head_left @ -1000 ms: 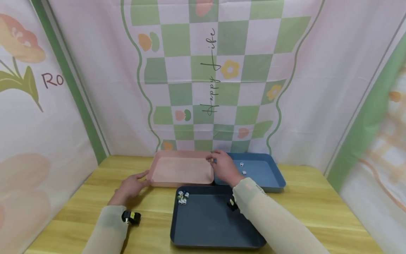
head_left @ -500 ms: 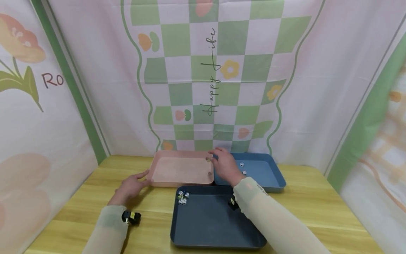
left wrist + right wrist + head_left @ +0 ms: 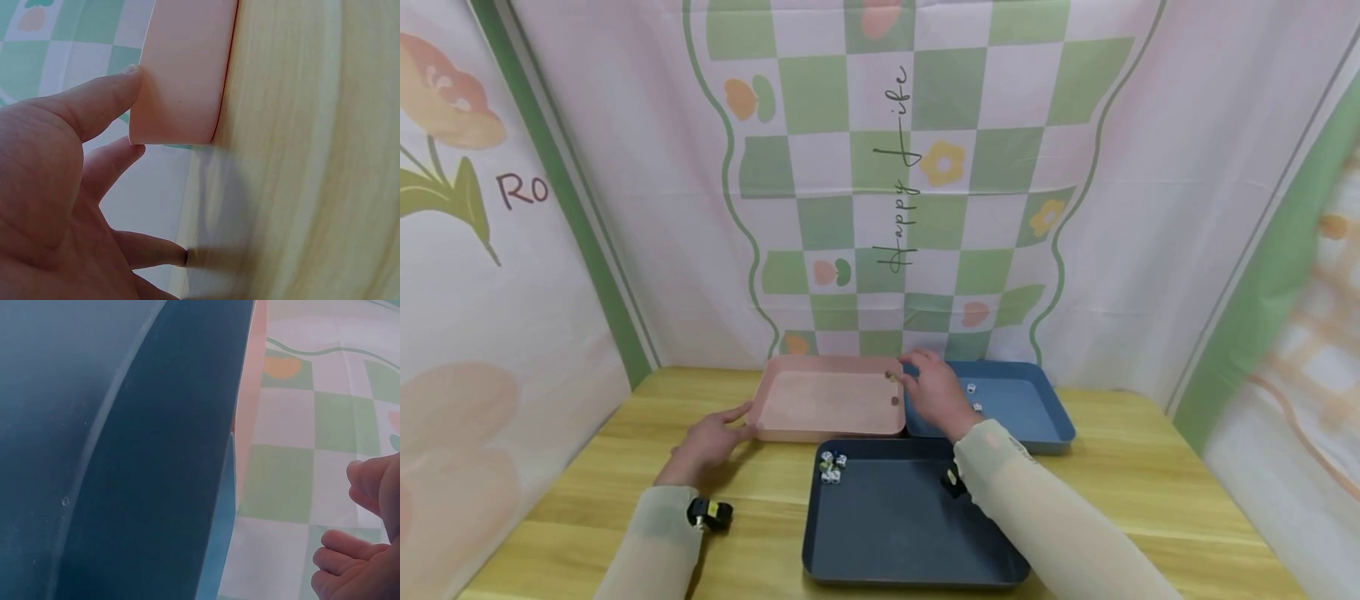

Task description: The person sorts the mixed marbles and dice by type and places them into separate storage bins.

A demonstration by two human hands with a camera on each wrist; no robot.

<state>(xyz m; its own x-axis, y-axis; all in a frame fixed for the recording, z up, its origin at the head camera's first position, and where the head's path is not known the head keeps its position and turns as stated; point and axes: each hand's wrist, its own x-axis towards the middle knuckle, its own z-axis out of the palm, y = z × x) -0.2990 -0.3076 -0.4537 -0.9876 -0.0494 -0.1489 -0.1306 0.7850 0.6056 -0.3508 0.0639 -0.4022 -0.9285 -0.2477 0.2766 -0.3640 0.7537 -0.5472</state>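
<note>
My left hand (image 3: 711, 433) lies flat on the wooden table with straight fingers, and its thumb (image 3: 103, 97) touches the left corner of the pink tray (image 3: 827, 429) (image 3: 184, 75). My right hand (image 3: 931, 392) hovers over the seam between the pink tray and the blue tray (image 3: 1037, 437). Its fingertips seem to pinch a small tan piece (image 3: 890, 377). A small brown die (image 3: 895, 401) lies inside the pink tray near its right wall. In the right wrist view only curled fingers (image 3: 365, 481) show, with nothing visible in them.
A dark navy tray (image 3: 917, 533) (image 3: 125, 456) sits nearest me, with a small cluster of dice (image 3: 832, 467) in its far left corner. Two white dice (image 3: 973, 397) lie in the blue tray. Checked cloth walls enclose the table on three sides.
A small brown die has appeared in the pink tray below my right hand, which has shifted slightly right. My left hand has stayed put.
</note>
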